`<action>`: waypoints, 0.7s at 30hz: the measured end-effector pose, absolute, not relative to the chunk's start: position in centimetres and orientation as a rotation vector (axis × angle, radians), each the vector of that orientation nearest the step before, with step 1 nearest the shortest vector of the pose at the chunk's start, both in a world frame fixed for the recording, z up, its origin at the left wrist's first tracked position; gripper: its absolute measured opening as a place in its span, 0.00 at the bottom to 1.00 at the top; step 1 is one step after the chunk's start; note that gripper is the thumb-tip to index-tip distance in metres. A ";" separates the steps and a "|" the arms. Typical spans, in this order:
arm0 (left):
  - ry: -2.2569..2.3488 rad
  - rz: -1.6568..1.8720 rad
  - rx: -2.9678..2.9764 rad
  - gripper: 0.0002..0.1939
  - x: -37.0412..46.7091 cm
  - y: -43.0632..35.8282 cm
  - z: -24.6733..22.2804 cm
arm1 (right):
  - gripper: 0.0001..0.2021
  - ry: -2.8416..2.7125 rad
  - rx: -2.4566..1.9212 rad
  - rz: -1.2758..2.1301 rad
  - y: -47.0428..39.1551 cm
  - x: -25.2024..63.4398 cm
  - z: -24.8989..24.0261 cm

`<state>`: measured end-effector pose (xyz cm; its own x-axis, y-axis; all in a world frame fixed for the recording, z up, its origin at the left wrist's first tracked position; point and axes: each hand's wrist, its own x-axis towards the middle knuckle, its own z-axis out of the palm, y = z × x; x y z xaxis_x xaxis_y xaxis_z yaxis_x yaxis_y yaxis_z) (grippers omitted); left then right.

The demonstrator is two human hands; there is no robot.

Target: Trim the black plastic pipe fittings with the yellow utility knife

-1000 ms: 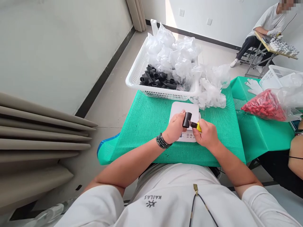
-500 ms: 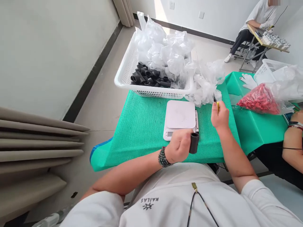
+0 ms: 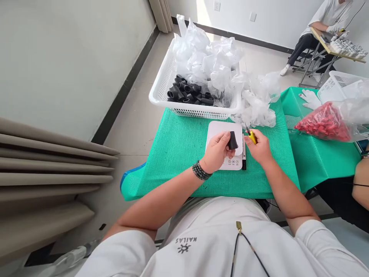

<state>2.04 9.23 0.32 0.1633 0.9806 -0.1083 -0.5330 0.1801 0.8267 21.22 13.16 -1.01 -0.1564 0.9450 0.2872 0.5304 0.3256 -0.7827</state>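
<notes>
Above the scale (image 3: 212, 129), the black pipe (image 3: 233, 141) is clamped by the fingers of the left hand (image 3: 216, 152), its long axis running roughly toward the scale's far edge, while the knife (image 3: 253, 137), gripped by the right hand (image 3: 261, 148), is held apart, just right of the scale.

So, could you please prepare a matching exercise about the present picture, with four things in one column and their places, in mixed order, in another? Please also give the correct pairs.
Things
1. Single black fitting
2. Yellow-handled knife
3. White scale
4. Bag of red pieces

Places
A. Partly hidden behind the left hand
B. On green cloth, close to the white glove
C. Held in the left hand
D. Held in the right hand

Right pairs
1-C; 2-D; 3-A; 4-B
</notes>
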 end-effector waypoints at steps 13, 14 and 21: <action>0.676 1.048 0.635 0.26 1.9 9.5 0.2 | 0.30 -1.644 -1.049 1.671 12.0 21.6 1.5; 0.671 1.051 0.633 0.27 1.9 9.5 0.2 | 0.30 -1.660 -1.031 1.729 11.7 21.3 1.5; 0.700 0.997 0.684 0.33 2.4 8.9 -0.2 | 0.32 -1.804 -1.035 1.669 10.4 20.0 0.7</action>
<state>2.40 8.88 -0.17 0.3711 0.9058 -0.2045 -0.5002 0.3805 0.7778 20.04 10.41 0.71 -0.6048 0.7822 -0.1496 0.2096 -0.0249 -0.9775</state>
